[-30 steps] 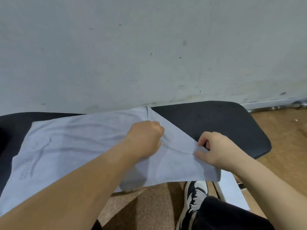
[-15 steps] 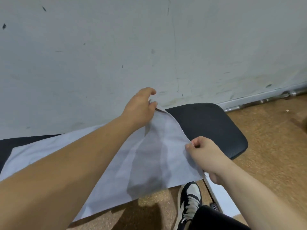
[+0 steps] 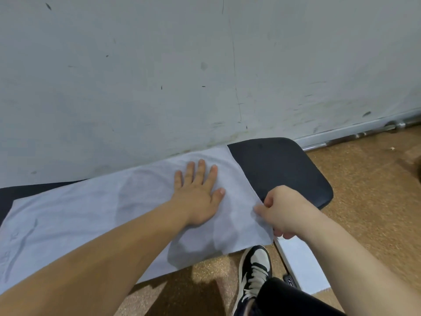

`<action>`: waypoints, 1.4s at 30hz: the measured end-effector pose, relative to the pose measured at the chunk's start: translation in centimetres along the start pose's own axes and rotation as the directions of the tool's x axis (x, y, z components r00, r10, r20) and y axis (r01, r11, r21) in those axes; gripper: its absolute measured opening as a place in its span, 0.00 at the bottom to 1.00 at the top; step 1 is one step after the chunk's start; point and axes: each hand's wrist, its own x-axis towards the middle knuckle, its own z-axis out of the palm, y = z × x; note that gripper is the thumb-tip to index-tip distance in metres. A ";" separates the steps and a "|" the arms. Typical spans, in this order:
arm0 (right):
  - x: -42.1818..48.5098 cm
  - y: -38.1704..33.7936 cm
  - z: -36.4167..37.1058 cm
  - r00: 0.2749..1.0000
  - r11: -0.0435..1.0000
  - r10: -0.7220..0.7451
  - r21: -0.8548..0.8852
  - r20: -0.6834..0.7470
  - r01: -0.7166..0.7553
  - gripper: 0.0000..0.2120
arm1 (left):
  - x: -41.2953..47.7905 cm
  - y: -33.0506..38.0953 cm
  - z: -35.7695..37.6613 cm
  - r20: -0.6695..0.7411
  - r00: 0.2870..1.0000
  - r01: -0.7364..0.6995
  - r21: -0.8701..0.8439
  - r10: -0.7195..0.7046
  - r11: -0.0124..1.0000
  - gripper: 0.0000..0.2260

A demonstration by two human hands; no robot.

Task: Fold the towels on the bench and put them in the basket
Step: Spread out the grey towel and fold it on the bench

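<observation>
A pale grey-blue towel lies spread along the black padded bench, its near edge hanging over the front. My left hand lies flat on the towel near its right end, fingers straight and spread. My right hand pinches the towel's right edge near the front corner, thumb and fingers curled on the cloth. A dark printed mark shows on the towel at the far left. No basket is in view.
A scuffed pale wall rises right behind the bench. Brown cork-like floor lies to the right and in front. My black-and-white shoe stands below the towel's corner, beside a white bench foot. A metal rail runs along the wall base.
My left hand let go of the towel's far corner and came down flat on the cloth. The lifted right end now lies spread on the bench. My right hand keeps its pinch.
</observation>
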 end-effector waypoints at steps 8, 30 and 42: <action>1.2 2.7 -0.7 0.991 0.999 0.043 -0.006 -0.124 -0.044 0.14 | 3.1 2.6 -1.7 -0.167 0.981 -0.102 0.000 0.101 0.995 0.26; 0.7 2.1 -3.2 0.983 0.990 -0.110 0.072 -0.146 0.121 0.12 | 9.2 4.0 -12.1 -0.446 0.842 -0.201 0.262 0.303 0.944 0.12; -4.3 -6.2 -0.1 0.868 0.848 -0.493 0.189 -0.066 0.496 0.12 | 0.6 -6.8 -11.1 -0.411 0.896 -0.243 -0.138 0.167 0.960 0.19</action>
